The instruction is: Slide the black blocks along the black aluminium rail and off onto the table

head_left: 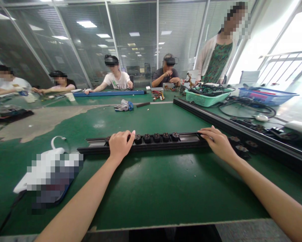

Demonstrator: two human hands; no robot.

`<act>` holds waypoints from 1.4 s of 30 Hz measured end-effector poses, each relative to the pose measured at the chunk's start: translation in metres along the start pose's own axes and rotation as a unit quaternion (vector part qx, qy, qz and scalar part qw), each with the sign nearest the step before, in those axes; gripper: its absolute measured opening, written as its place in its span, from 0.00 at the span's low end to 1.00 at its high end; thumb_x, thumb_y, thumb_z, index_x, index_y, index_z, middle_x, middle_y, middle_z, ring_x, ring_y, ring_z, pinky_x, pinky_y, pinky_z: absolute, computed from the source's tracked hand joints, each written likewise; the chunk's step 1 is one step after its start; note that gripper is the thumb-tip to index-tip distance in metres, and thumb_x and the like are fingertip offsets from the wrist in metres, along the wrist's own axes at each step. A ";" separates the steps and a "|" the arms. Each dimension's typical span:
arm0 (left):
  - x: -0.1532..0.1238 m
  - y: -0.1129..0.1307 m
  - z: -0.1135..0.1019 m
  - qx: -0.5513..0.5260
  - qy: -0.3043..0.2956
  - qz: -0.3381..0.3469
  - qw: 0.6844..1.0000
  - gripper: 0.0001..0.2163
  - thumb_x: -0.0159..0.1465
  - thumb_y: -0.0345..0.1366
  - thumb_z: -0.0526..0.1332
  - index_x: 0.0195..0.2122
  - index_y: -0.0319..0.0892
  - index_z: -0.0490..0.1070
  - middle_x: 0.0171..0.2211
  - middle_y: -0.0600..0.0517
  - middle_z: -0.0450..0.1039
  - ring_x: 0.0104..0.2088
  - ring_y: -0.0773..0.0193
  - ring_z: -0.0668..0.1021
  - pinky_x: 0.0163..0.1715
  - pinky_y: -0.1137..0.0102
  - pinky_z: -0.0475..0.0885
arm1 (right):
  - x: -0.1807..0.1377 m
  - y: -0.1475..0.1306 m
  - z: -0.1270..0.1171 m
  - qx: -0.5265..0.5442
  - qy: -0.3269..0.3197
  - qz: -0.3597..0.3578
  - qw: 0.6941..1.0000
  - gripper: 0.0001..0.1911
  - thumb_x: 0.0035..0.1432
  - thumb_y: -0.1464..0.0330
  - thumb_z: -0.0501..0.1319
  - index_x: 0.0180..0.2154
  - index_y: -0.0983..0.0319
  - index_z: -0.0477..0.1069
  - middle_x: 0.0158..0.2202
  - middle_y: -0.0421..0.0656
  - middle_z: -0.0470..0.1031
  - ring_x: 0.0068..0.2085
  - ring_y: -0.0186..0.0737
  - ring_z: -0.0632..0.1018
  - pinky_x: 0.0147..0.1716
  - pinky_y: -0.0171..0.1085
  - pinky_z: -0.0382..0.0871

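A black metal rail (188, 138) lies crosswise on the green table in front of me. Several round black socket modules (157, 137) sit in a row inside its channel. My left hand (121, 144) is closed over the left part of the rail, fingers curled by the leftmost sockets, which it partly hides. At the rail's right end, my right hand (217, 141) grips the end with its fingertips; its thumb is not clearly visible. Loose black sockets (241, 148) lie just beyond my right wrist.
A long black rail (231, 126) runs diagonally at the right. Behind it stand a green basket (203, 98) of cables and a blue basket (266, 95). A white device (43, 164) lies at the left, a grey cloth (124, 105) farther back. People sit across the table; one stands.
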State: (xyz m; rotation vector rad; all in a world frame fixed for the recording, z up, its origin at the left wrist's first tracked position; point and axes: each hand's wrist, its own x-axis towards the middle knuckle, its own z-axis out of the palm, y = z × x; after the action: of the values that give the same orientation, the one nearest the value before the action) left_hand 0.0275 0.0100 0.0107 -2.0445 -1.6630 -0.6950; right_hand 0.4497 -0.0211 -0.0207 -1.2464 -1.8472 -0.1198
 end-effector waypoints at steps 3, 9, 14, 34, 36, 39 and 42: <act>0.000 0.001 -0.001 -0.002 -0.001 -0.002 1.000 0.28 0.73 0.52 0.41 0.32 0.44 0.75 0.30 0.45 0.78 0.34 0.55 0.78 0.37 0.63 0.63 | 0.000 0.003 0.000 -0.002 -0.001 0.001 1.000 0.15 0.67 0.63 0.55 0.47 0.53 0.79 0.47 0.45 0.79 0.49 0.49 0.78 0.66 0.63 0.57; 0.000 0.002 -0.001 -0.002 -0.003 -0.006 1.000 0.28 0.73 0.52 0.41 0.32 0.44 0.75 0.30 0.45 0.78 0.34 0.55 0.78 0.36 0.63 0.63 | 0.000 0.005 -0.001 -0.009 -0.003 -0.001 1.000 0.15 0.67 0.64 0.55 0.46 0.54 0.79 0.47 0.45 0.79 0.49 0.49 0.78 0.67 0.62 0.56; 0.000 0.002 -0.002 0.003 -0.002 -0.003 1.000 0.28 0.73 0.52 0.41 0.32 0.44 0.75 0.30 0.46 0.78 0.34 0.55 0.78 0.36 0.63 0.63 | 0.000 0.005 -0.002 -0.013 -0.002 -0.001 1.000 0.14 0.66 0.64 0.55 0.45 0.54 0.79 0.47 0.45 0.79 0.49 0.50 0.79 0.66 0.62 0.57; 0.000 0.001 0.001 0.004 0.007 -0.001 1.000 0.27 0.73 0.52 0.42 0.32 0.43 0.75 0.30 0.46 0.78 0.33 0.56 0.78 0.36 0.64 0.61 | 0.000 0.011 -0.009 -0.061 -0.003 0.017 0.998 0.14 0.65 0.65 0.55 0.44 0.58 0.80 0.45 0.47 0.80 0.49 0.49 0.79 0.65 0.57 0.58; 0.000 0.001 0.001 0.002 0.011 0.002 1.000 0.27 0.73 0.51 0.42 0.32 0.43 0.75 0.29 0.46 0.78 0.33 0.56 0.78 0.36 0.64 0.61 | 0.000 0.012 -0.009 -0.063 -0.005 0.019 0.998 0.14 0.65 0.66 0.55 0.44 0.58 0.80 0.45 0.47 0.80 0.49 0.49 0.78 0.65 0.57 0.58; 0.000 0.000 0.002 0.000 0.013 0.004 1.000 0.27 0.73 0.51 0.42 0.31 0.43 0.75 0.29 0.45 0.77 0.33 0.55 0.78 0.35 0.64 0.61 | 0.000 0.012 -0.009 -0.063 -0.007 0.022 0.998 0.15 0.64 0.66 0.55 0.44 0.58 0.80 0.46 0.47 0.80 0.49 0.49 0.78 0.65 0.57 0.58; 0.000 0.000 0.002 0.000 0.012 0.004 1.000 0.27 0.73 0.51 0.43 0.31 0.43 0.76 0.29 0.45 0.77 0.33 0.55 0.78 0.36 0.64 0.62 | 0.000 0.013 -0.009 -0.067 -0.005 0.026 0.997 0.15 0.64 0.66 0.55 0.44 0.59 0.80 0.46 0.47 0.80 0.49 0.49 0.78 0.65 0.57 0.59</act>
State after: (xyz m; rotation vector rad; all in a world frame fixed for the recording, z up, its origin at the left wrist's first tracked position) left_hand 0.0273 0.0112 0.0095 -2.0330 -1.6411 -0.7143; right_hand 0.4651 -0.0195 -0.0204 -1.3883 -1.8388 -0.2132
